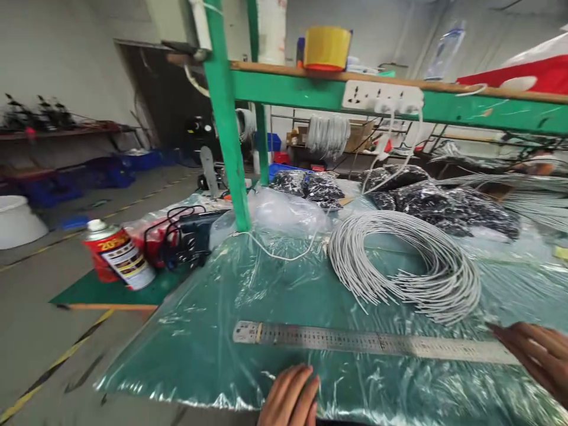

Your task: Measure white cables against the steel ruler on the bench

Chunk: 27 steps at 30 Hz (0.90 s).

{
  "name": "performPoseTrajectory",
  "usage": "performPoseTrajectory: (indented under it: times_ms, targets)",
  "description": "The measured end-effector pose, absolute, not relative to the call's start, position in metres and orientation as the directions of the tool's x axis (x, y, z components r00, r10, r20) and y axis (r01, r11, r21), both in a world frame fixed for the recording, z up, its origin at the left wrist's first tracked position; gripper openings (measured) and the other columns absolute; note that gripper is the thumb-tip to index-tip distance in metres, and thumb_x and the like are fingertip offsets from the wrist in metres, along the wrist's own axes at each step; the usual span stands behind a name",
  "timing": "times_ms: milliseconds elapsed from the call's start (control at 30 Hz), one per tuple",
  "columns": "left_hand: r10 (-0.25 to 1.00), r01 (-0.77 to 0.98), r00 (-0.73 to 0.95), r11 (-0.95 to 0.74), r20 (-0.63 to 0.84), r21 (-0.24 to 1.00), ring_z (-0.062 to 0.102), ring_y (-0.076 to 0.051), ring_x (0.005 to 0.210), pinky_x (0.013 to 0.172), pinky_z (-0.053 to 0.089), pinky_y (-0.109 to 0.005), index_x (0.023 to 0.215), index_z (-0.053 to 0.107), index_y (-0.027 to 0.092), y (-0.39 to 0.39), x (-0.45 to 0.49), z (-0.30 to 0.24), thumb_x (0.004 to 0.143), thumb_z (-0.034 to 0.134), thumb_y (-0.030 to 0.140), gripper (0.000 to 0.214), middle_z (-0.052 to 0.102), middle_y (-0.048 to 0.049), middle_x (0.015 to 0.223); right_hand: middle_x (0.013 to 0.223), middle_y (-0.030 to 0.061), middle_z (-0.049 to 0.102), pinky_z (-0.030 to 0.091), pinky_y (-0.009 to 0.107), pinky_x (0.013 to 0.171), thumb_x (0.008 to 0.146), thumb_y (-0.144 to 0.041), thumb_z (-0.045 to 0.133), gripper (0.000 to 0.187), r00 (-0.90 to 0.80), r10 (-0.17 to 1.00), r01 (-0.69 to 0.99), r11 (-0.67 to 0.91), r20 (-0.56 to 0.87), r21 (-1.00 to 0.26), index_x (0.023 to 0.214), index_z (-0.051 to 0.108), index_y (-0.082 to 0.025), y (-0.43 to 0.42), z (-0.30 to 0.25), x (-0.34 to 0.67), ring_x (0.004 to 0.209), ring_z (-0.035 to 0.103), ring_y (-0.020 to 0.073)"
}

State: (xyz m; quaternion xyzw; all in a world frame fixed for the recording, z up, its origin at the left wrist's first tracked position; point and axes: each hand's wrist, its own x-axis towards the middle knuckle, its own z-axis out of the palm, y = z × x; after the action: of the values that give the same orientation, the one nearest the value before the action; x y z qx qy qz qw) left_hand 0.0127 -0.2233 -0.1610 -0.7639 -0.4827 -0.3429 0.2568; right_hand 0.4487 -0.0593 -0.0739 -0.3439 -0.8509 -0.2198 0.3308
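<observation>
At the front edge of the table, my left hand [290, 396] lies on the clear plastic sheet with its fingers stretched side by side, holding nothing I can see. My right hand [539, 355] is at the right edge of the view, over the right end of a long steel ruler [337, 338]. Its fingers reach leftward, slightly apart; whether they touch the ruler I cannot tell. The ruler lies flat across the table, with a thin yellowish band near its left end. Just behind it rests a large coil of grey cables [350, 254], with many cut ends facing me.
A green shelf post [228, 130] rises from the table and carries a power strip [384, 96]. Behind the coil are plastic bags of black parts [444, 207]. Left of the table, a spray can [122, 257] stands on a lower green board beside a dark corded device [190, 236].
</observation>
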Motion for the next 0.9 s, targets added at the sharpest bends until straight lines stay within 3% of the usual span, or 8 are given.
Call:
performPoseTrajectory:
  times_ms: [100,233,333,433,533,667,800,900]
  targets:
    - [0.604,0.934,0.194,-0.356,0.773,0.044,0.064,-0.014,0.095,0.086,0.051,-0.022,0.109,0.062,0.016,-0.237,0.006,-0.161,0.093,0.037,0.008,0.03,0.069,-0.003,0.1,0.076,0.0093,0.061,0.046,0.032,0.053,0.098,-0.032,0.034,0.037,-0.701,0.321,0.531,0.831,0.637,0.167,0.126,0.057,-0.038,-0.08,-0.083,0.361,0.064,0.062,0.0184]
    - [0.724,0.943,0.028,-0.248,0.689,0.222,0.061,-0.013,0.099,0.083,0.051,-0.021,0.126,0.05,0.011,-0.244,0.0,-0.151,0.101,0.035,0.023,0.032,0.066,-0.0054,0.107,0.074,0.005,0.057,0.044,0.027,0.06,0.1,-0.018,0.039,0.026,-0.743,0.34,0.375,0.925,0.577,-0.062,0.099,0.065,-0.018,-0.117,-0.094,0.237,0.066,0.058,0.0148]
    - [0.715,0.958,0.048,-0.231,0.698,0.17,0.061,-0.015,0.099,0.085,0.051,-0.024,0.125,0.052,0.011,-0.243,-0.002,-0.14,0.101,0.033,0.021,0.032,0.066,-0.0048,0.106,0.07,0.0037,0.055,0.04,0.026,0.056,0.1,-0.018,0.037,0.029,-0.812,0.283,0.249,0.959,0.51,-0.136,0.087,0.062,-0.014,-0.137,-0.096,0.173,0.063,0.054,0.0139]
    - [0.657,0.965,0.054,-0.228,0.752,0.13,0.061,-0.015,0.093,0.091,0.048,-0.03,0.106,0.062,0.014,-0.243,-0.007,-0.133,0.099,0.032,0.015,0.031,0.067,-0.0018,0.094,0.07,0.003,0.055,0.038,0.025,0.054,0.101,-0.02,0.036,0.032,-0.832,0.252,0.18,0.965,0.495,-0.189,0.08,0.059,-0.015,-0.146,-0.097,0.142,0.06,0.052,0.0135]
    - [0.657,0.966,0.08,-0.237,0.749,0.104,0.06,-0.015,0.09,0.096,0.047,-0.032,0.097,0.063,0.014,-0.244,-0.017,-0.13,0.098,0.033,0.011,0.03,0.064,-0.0012,0.088,0.075,0.0028,0.058,0.042,0.023,0.058,0.1,-0.023,0.041,0.026,-0.82,0.319,0.145,0.919,0.476,-0.365,0.086,0.062,-0.017,-0.147,-0.105,0.135,0.066,0.057,0.0133]
    - [0.681,0.975,0.088,-0.207,0.727,0.076,0.06,-0.016,0.092,0.094,0.049,-0.034,0.096,0.063,0.015,-0.241,-0.037,-0.136,0.098,0.032,0.012,0.031,0.065,-0.0017,0.09,0.083,0.0027,0.062,0.046,0.019,0.063,0.098,-0.024,0.048,0.016,-0.779,0.488,0.141,0.748,0.394,-0.649,0.098,0.064,-0.02,-0.141,-0.126,0.136,0.072,0.062,0.0116]
    - [0.698,0.989,0.002,-0.109,0.716,0.104,0.058,-0.02,0.106,0.096,0.048,-0.04,0.102,0.063,0.014,-0.238,-0.048,-0.145,0.096,0.038,0.009,0.027,0.066,-0.0038,0.106,0.081,0.0029,0.06,0.046,0.019,0.063,0.096,-0.023,0.051,0.016,-0.715,0.572,0.176,0.703,0.401,-0.689,0.094,0.067,-0.02,-0.133,-0.14,0.132,0.07,0.061,0.012]
    - [0.698,0.996,0.026,-0.081,0.715,0.042,0.051,-0.023,0.121,0.102,0.043,-0.039,0.118,0.057,0.007,-0.238,-0.039,-0.149,0.096,0.044,0.012,0.026,0.06,-0.0093,0.123,0.079,0.0035,0.058,0.046,0.02,0.064,0.097,-0.023,0.05,0.018,-0.663,0.607,0.224,0.719,0.439,-0.658,0.092,0.067,-0.019,-0.127,-0.144,0.127,0.071,0.06,0.0131]
